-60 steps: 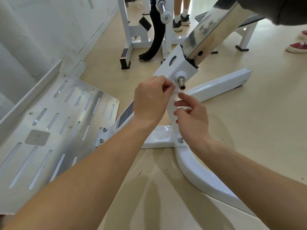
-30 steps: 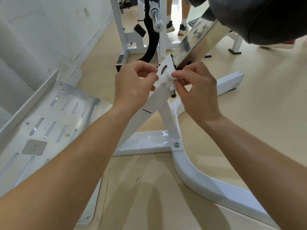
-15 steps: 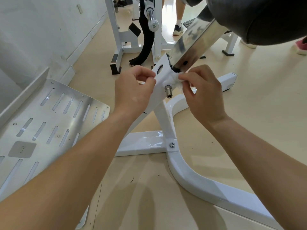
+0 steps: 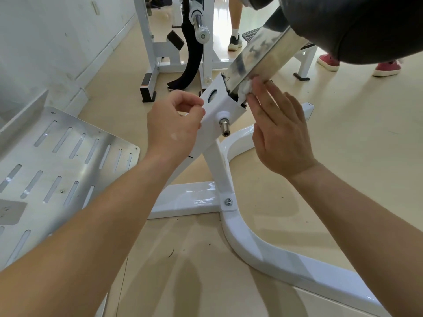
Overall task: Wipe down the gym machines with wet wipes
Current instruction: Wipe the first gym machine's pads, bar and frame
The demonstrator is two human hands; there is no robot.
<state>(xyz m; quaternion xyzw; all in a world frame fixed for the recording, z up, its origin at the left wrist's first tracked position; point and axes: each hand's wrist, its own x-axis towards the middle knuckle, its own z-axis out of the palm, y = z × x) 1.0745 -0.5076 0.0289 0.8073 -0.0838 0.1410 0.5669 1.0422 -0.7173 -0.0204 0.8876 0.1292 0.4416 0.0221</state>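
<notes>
Right hand [image 4: 279, 131]: fingers straight and flat, pressing the wet wipe [image 4: 245, 89] onto the chrome bar [image 4: 258, 58]. Nothing is curled round the wipe. It sits bunched at the bar's lower end, right at the top edge of the white bracket [image 4: 220, 106] the bar slots into, under the fingertips.

Left hand [image 4: 174, 124]: fingers curled, thumb and forefinger at the bracket's left edge. Can't tell if they pinch anything.

A steel pin [image 4: 224, 127] sticks out of the bracket face, between the two hands. The white base frame [image 4: 263, 248] is on the floor below. A slotted metal footplate [image 4: 57, 161] is at the left, and a dark pad [image 4: 354, 26] sits above the bar at top right.
</notes>
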